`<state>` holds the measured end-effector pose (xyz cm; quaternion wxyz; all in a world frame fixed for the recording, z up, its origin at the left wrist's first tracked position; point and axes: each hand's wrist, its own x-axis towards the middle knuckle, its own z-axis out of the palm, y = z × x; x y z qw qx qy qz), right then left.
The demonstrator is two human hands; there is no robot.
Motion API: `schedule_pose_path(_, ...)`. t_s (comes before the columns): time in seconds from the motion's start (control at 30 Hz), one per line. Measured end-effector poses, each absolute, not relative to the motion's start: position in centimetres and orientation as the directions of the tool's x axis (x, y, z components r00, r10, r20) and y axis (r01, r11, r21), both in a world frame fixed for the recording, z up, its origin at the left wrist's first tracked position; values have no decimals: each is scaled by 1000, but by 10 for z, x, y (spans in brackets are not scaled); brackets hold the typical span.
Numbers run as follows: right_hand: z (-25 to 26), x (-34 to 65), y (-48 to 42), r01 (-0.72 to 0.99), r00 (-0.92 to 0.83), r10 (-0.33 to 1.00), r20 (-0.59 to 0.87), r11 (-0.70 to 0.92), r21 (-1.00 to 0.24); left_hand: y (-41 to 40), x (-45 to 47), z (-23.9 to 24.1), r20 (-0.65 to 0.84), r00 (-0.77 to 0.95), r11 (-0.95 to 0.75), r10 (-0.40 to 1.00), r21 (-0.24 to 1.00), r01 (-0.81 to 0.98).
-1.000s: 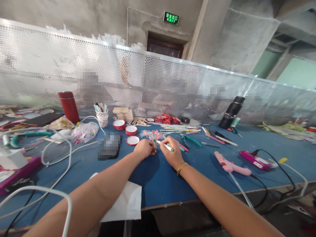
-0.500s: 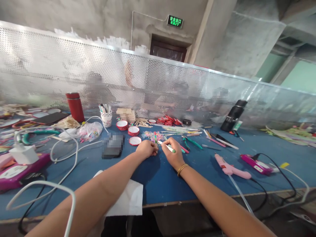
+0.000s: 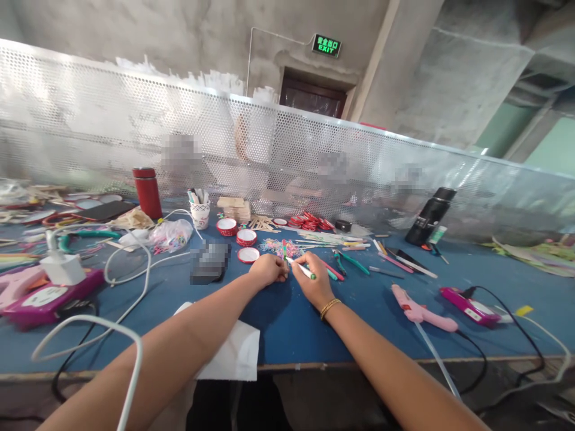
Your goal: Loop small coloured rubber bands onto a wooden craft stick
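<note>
My left hand (image 3: 268, 270) rests closed on the blue table (image 3: 287, 323), its fingers pinched on something small that I cannot make out. My right hand (image 3: 314, 280) grips a white marker with a green end (image 3: 302, 269), whose tip points at the spot by my left fingers. A coloured stick (image 3: 284, 247) stands up just behind the two hands, beside a heap of small colourful bits (image 3: 275, 246). A gold bracelet (image 3: 330, 307) circles my right wrist.
Round red-rimmed lids (image 3: 248, 255) lie left of the hands, a pink glue gun (image 3: 420, 312) and a magenta device (image 3: 469, 298) to the right. A red flask (image 3: 147, 192), a pen cup (image 3: 200, 211), a black bottle (image 3: 429, 215), white cables (image 3: 130, 272) and white paper (image 3: 233, 356) surround them. A perforated screen (image 3: 287, 155) backs the table.
The camera has turned slightly, so the scene has shifted right in view. Both hands stay together at the same spot; the marker keeps its place by the left fingers.
</note>
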<state>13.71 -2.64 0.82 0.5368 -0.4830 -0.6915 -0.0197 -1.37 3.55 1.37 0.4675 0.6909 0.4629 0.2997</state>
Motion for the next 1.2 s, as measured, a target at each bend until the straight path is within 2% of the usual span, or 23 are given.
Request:
schedule_pose_path(0.17, 9, 139, -25, 689, 115, 640, 760, 500, -525, 32, -14, 18, -43, 396, -103, 917, 935, 340)
schedule_pose_path(0.43, 11, 138, -26, 653, 47, 651, 757, 554, -517, 35, -13, 17, -37, 404, -115, 914, 931, 347)
schedule_pose_path(0.73, 13, 139, -30, 676, -9, 614, 789, 585, -448, 34, -13, 17, -19, 405, -170, 914, 889, 425)
schedule_pose_path(0.97, 11, 139, -28, 563, 111, 667, 736, 568, -600, 32, -14, 18, -18, 433, -180, 901, 894, 411)
schedule_pose_path(1.2, 18, 138, -31, 658, 113, 604, 789, 550, -515, 38, -14, 18, 2, 445, -186, 895, 910, 371)
